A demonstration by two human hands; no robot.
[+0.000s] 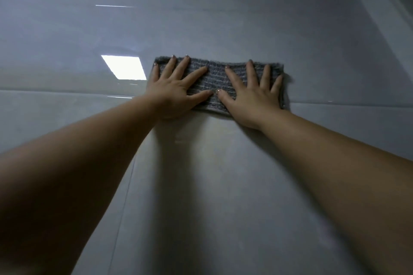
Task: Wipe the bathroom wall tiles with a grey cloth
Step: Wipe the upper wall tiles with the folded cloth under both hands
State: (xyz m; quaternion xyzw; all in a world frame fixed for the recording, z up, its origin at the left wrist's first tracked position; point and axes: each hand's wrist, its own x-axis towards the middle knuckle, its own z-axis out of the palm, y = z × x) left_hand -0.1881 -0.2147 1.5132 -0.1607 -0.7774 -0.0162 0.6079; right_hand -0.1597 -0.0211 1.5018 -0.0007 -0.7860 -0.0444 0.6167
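Grey ribbed cloth [218, 83] spread flat on glossy grey wall tiles [223, 174], straddling a horizontal grout line [55, 91]. Left hand [178, 89] and right hand [252, 96] press it, all fingers straight and splayed. No writing visible. Rectangular light reflection [125, 67] lies left of the cloth.

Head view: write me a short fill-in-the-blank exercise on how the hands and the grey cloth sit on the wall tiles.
1. The grey cloth is pressed flat against the wall tiles by ____ hands.
2. The left hand covers the cloth's left end, and the right hand covers its ____ end.
3. The bright light reflection on the tiles lies to the ____ of the cloth.

Missing words: both; right; left
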